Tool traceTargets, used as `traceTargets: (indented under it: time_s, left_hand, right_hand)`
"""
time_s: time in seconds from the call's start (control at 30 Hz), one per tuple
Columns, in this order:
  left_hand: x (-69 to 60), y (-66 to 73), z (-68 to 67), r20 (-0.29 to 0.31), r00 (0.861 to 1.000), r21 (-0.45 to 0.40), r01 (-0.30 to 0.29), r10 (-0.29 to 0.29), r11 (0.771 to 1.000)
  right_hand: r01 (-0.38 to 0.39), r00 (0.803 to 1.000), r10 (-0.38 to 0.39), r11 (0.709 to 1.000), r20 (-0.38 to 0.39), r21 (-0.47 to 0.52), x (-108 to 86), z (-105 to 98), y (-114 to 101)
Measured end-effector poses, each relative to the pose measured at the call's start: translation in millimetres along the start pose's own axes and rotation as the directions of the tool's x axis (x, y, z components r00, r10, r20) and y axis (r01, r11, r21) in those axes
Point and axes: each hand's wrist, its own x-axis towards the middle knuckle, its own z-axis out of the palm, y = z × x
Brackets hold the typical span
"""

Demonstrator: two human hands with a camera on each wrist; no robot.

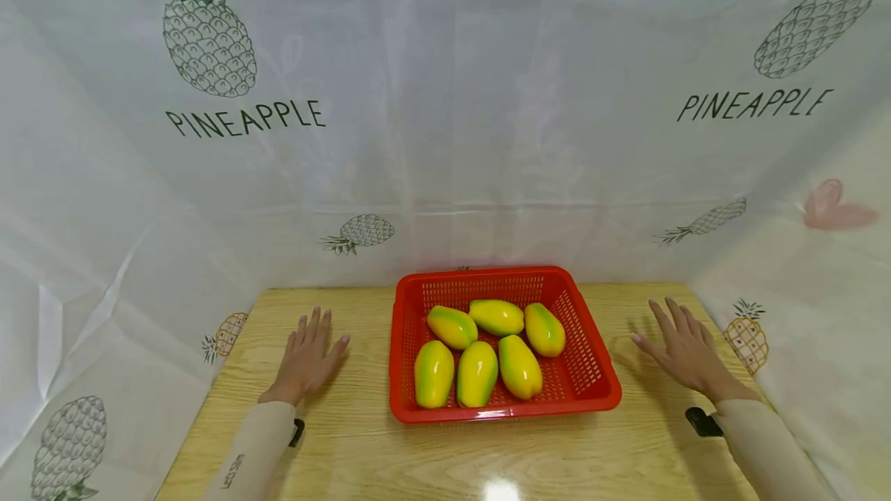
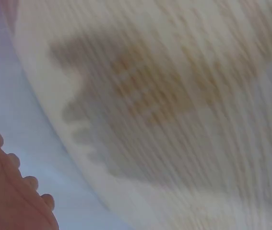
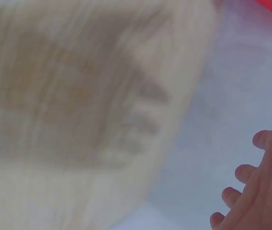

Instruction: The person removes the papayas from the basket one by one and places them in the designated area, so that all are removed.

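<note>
A red plastic basket (image 1: 504, 412) with perforated walls sits in the middle of the wooden table. Inside lie several yellow-green mangoes or papayas, among them one fruit (image 1: 435, 374) at the front left and another (image 1: 545, 330) at the right. To the basket's left is my left hand (image 1: 306, 358), palm down with fingers extended, holding nothing. My right hand (image 1: 685, 350) is on the other side, fingers spread and straight, also with nothing in it. In both wrist views the hands cast shadows on the wood, apart from its surface.
The wooden table (image 1: 348, 447) reaches back to a white sheet (image 1: 487, 138) printed with pineapples, which also hangs along both sides. A dark band (image 1: 703, 422) is on the right wrist. Table surface shows on either side of the basket and in front of it.
</note>
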Motion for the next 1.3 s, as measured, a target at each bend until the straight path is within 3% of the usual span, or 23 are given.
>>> traceTargets:
  time_s: [0.37, 0.63, 0.77, 0.93, 1.17, 1.3]
  left_hand:
    - [11.0, 17.2, -5.8, -0.004, 0.999, -0.055, -0.037, 0.037, 0.998]
    - [15.1, 35.8, -9.8, 0.033, 0.998, -0.178, -0.050, 0.057, 0.983]
    - [13.5, 49.1, -11.5, 0.081, 0.995, -0.274, -0.030, 0.054, 0.961]
    - [9.4, 62.4, -13.9, 0.164, 0.984, -0.450, 0.017, 0.064, 0.893]
    - [2.7, 78.2, -12.9, 0.237, 0.971, -0.641, 0.136, 0.026, 0.755]
    - [1.2, 86.6, -10.6, 0.247, 0.968, -0.718, 0.157, 0.037, 0.678]
  right_hand:
    - [0.129, 0.989, -0.133, 0.990, -0.061, -0.063, 23.5, -17, -37]
    - [0.195, 0.979, -0.199, 0.978, -0.043, -0.075, 35.4, -28, -66]
    - [0.229, 0.973, -0.231, 0.970, -0.020, -0.079, 39.4, -33, -81]
    - [0.280, 0.960, -0.281, 0.955, -0.002, -0.102, 44.5, -34, -97]
    - [0.364, 0.929, -0.370, 0.917, -0.008, -0.165, 50.5, -30, -110]
    - [0.404, 0.912, -0.411, 0.894, 0.002, -0.196, 53.9, -30, -117]
